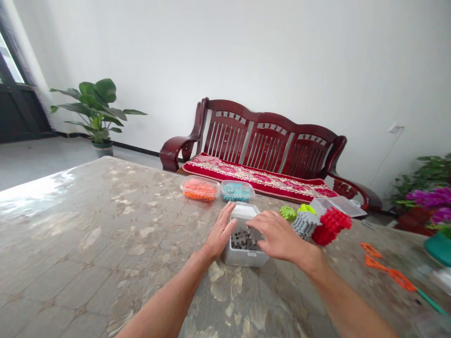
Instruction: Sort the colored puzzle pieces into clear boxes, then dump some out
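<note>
Box (246,256) of clear plastic, with small grey pieces inside, sits on the table (105,225) in front of me; I have my left hand (221,233) flat against its left wall and my right hand (278,236) spread over its open top, fingers (260,224) loosely splayed and gripping nothing that I can see. Just right of the box lie green, grey and red toothed pieces (319,223). Beyond the box stand an orange-filled tub (200,188) and a teal-filled tub (237,191); orange strips (384,267) lie farther right.
</note>
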### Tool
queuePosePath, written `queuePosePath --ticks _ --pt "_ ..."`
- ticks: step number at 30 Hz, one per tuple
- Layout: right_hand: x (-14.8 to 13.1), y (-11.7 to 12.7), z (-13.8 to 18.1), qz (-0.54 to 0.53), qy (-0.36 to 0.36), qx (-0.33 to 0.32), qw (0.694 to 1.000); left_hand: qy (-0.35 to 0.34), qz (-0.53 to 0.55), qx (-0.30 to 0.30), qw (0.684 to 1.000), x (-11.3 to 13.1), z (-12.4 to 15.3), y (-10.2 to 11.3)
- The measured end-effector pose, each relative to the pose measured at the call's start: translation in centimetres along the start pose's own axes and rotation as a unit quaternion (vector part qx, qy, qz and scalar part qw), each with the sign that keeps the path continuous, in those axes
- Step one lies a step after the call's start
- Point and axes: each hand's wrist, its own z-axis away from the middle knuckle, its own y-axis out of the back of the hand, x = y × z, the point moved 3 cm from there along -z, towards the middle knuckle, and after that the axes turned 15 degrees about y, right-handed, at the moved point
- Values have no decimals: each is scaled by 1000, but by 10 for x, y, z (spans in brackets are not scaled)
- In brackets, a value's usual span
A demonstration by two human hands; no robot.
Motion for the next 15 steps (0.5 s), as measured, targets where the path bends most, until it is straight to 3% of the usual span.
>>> queuePosePath --ticks 7,11,15 --pt "3 4 13 3 -64 60 996 3 -2 0 1000 4 1 1" --pt "3 -1 25 -6 -121 181 976 12 -7 -7 1000 3 2 1" --pt "11 -23 44 -4 -163 319 934 19 -13 -11 1000 6 3 2"
